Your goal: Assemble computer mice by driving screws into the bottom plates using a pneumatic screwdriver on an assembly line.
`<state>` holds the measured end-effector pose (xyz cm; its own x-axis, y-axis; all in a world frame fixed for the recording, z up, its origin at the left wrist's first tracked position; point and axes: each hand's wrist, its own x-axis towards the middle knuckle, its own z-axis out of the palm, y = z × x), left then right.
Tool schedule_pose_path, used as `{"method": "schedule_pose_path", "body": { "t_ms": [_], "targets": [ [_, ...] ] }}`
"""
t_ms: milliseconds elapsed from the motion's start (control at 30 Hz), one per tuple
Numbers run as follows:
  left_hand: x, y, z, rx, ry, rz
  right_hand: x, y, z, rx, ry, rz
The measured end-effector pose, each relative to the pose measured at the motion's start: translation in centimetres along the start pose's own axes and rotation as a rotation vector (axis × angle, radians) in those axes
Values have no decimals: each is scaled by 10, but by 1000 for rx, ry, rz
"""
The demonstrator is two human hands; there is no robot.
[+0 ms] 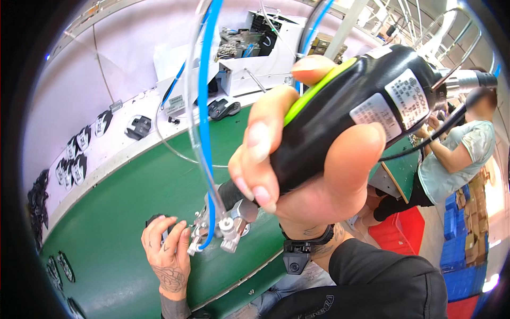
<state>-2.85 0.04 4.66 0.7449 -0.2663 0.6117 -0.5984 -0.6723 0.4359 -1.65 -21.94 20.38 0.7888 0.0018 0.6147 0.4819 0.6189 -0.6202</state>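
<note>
Our right hand [332,194] grips a powered screwdriver [313,143]; toward the counter's [133,202] near edge, our left hand [169,258] bends over a dark part [153,218], pinch unclear.

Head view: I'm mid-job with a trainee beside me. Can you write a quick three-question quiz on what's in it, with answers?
1. Choose one. Which hand grips the black handheld tool? A, left; B, right; C, both.

2. True or false? The left hand has its fingers at a dark part over the green work surface.

3. Fill in the blank. The clear tube hangs beside a second tube, which is coloured ____.

Key: 1, B, the right hand. 2, true. 3, blue.
</note>
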Motion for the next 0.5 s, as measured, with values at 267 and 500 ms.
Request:
{"method": "schedule_pose_path", "body": {
  "t_ms": [267,500],
  "targets": [
    [1,6,-2,-145,-115,27,-6,-10,2,31,-34,39],
    [-4,3,6,-132,-78,35,-9,-14,2,96,-4,82]
  ]
}}
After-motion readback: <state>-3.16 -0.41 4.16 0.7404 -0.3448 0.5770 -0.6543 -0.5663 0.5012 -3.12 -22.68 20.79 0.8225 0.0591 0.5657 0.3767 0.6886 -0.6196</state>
